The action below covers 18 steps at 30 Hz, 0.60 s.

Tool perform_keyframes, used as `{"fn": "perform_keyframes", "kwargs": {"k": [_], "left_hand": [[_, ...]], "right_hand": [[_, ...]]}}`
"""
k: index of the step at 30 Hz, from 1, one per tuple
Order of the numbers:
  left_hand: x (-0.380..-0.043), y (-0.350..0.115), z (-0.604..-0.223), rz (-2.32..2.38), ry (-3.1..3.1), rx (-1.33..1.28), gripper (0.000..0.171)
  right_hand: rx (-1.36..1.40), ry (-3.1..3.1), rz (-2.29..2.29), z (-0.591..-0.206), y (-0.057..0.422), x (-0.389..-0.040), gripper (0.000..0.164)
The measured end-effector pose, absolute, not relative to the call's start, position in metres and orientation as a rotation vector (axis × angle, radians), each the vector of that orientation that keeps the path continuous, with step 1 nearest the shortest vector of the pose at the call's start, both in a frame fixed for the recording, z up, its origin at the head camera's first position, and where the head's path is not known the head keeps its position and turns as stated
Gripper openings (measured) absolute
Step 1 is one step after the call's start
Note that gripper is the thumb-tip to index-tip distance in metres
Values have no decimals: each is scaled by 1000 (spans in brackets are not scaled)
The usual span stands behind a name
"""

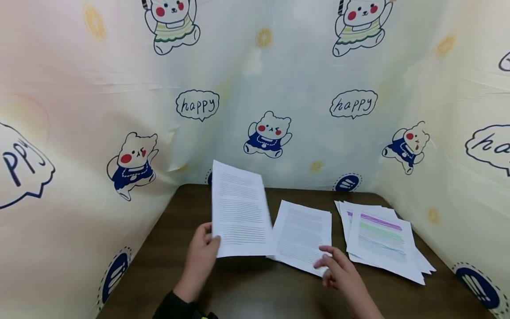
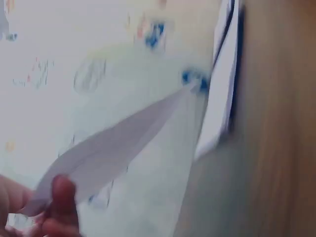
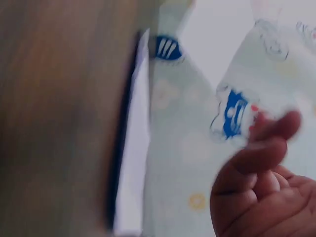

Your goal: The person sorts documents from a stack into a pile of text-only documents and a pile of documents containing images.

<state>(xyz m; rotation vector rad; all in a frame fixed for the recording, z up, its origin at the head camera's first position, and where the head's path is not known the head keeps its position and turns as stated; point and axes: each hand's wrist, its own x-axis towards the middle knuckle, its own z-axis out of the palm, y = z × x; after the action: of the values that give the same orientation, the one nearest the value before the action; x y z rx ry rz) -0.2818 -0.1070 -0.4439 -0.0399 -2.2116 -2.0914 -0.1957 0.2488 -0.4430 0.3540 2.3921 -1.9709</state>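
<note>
My left hand (image 1: 201, 257) grips a printed sheet of paper (image 1: 241, 212) by its lower left edge, thumb on the front. It is raised above the table, its lower right corner overlapping a middle stack of printed paper (image 1: 303, 230) in the head view. In the left wrist view the raised sheet (image 2: 108, 143) appears nearly edge-on and blurred. Loosely bent fingers and nothing held: my right hand (image 1: 342, 272) hovers at the lower right corner of the middle stack. The right wrist view shows this hand (image 3: 261, 192) apart from the paper, its fingertips blurred.
To the right lies a fanned pile of printed sheets (image 1: 382, 243), the top one marked with purple, green and blue highlighter lines. Everything rests on a dark brown table (image 1: 255, 288). A patterned cloth (image 1: 255, 79) with cartoon bears hangs behind and along the sides.
</note>
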Motion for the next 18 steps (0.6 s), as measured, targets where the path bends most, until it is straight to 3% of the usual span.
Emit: {"fn": "perform_keyframes", "kwargs": {"k": [4, 7, 12, 18], "left_hand": [[-261, -75, -440, -2347, -2155, -117, 42], [-253, -58, -443, -2429, -2134, -222, 42], [-242, -44, -457, -2523, -2101, -302, 39], [-240, -40, -461, -2527, -2029, -302, 37]], "right_hand": [[122, 2251, -1944, -433, 230, -194, 66], [37, 2227, -1945, -428, 221, -194, 67], [171, 2385, -2000, -436, 218, -190, 58], [439, 2558, -1917, -452, 228, -193, 70]]}}
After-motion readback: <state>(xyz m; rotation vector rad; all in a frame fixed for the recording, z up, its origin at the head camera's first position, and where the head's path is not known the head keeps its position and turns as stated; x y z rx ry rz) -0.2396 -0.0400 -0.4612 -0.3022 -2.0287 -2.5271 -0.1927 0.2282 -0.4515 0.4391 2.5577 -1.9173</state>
